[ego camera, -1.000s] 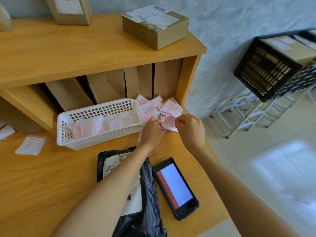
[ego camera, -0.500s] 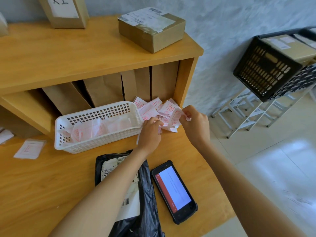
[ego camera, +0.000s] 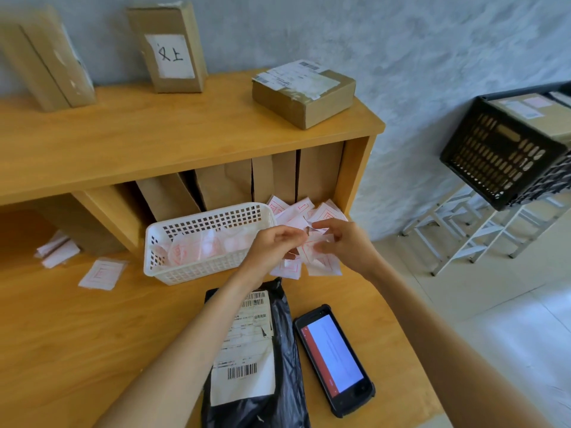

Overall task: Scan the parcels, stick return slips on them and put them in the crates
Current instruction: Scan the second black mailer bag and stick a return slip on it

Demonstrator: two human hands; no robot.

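Peeling a return slip [ego camera: 312,242], pinched between both hands [ego camera: 309,245] above the counter [ego camera: 92,335]; next, probably pressing it flat onto the black parcel [ego camera: 262,366].

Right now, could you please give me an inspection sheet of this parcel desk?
Surface: wooden desk with a shelf unit on it.
Job's things: black parcel bag lying flat, label up; scanner beside it, screen lit; return slips piled by the white basket; black crate holding a box.
Clutter: loose slips at left; cardboard boxes on the shelf.
Grippers: left hand and right hand both pinch a slip.
Cables: nothing seen.
Surroundings: grey wall, white rack, tiled floor.
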